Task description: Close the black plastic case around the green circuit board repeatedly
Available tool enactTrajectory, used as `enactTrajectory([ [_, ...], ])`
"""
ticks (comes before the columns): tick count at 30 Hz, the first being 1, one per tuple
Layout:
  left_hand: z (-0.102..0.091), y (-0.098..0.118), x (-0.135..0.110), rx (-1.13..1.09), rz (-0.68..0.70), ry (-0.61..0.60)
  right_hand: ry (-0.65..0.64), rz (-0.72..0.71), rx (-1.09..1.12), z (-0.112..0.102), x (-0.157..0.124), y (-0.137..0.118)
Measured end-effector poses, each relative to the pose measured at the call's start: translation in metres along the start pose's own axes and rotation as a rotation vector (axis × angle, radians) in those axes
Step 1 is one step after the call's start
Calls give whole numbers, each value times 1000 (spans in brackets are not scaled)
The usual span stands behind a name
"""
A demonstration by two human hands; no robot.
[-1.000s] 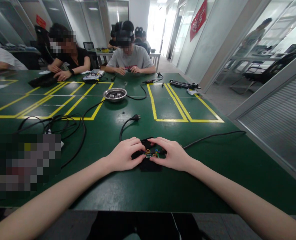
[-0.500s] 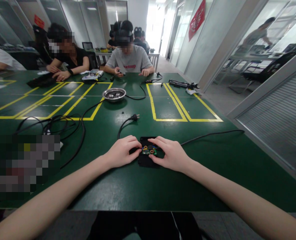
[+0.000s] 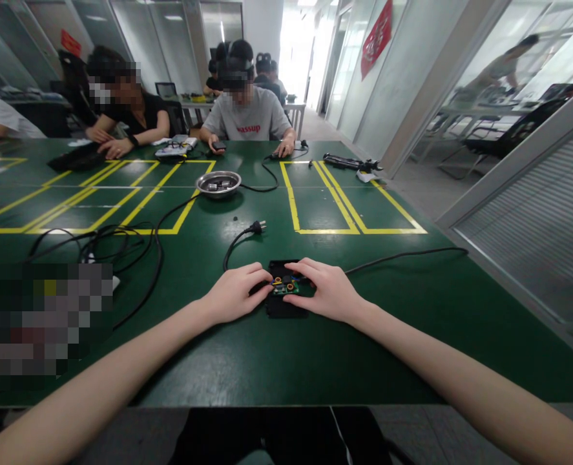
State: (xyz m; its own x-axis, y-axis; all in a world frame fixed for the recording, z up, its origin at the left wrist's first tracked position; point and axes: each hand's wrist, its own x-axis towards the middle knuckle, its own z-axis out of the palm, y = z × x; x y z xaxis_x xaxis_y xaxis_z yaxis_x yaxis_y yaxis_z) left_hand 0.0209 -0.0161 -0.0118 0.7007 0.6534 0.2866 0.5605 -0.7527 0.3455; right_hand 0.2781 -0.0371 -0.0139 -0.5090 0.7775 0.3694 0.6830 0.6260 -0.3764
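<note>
A small green circuit board (image 3: 291, 290) with copper-wound ring coils lies between my hands, over an opened black plastic case (image 3: 287, 309). My left hand (image 3: 238, 294) pinches the board's left end, thumb and fingertips close together near the wires there. From the other side, my right hand (image 3: 332, 289) spans the board, its thumb at the near edge and fingers at the far edge. Part of the board and case is hidden under my fingers. A black cable (image 3: 407, 258) runs from beneath my right hand to the right; another, with a plug (image 3: 257, 227), lies beyond my left hand.
A metal bowl (image 3: 218, 185) holding small metallic parts stands farther back. Coiled black cables (image 3: 106, 242) lie to the left, beside a blurred-out patch. Yellow tape (image 3: 327, 231) marks the green table. Across it, a person in a grey shirt (image 3: 250, 116) handles a black object.
My hands keep hold of the board with only slight finger shifts. The view has moved a little. Opposite, the person's hand has moved onto the cable on the table.
</note>
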Motion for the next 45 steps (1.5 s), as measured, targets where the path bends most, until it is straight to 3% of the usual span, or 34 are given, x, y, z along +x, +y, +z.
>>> enactTrajectory([
  [13,1,-5,-1,8,19,-5,-7,-61,49,4,-1,0],
  [20,-3,-1,-1,4,11,17,14,-55,110,-11,-3,7],
  [25,-8,3,-3,-43,49,11,-40,-150,100,-19,-4,9],
  [33,-20,9,-5,-142,164,134,95,-253,241,-23,-7,1],
  [39,-26,11,-10,-177,283,25,-39,-317,279,-22,-12,-6],
  [45,-23,9,-9,-141,221,-51,-104,-229,211,-20,-12,-3],
])
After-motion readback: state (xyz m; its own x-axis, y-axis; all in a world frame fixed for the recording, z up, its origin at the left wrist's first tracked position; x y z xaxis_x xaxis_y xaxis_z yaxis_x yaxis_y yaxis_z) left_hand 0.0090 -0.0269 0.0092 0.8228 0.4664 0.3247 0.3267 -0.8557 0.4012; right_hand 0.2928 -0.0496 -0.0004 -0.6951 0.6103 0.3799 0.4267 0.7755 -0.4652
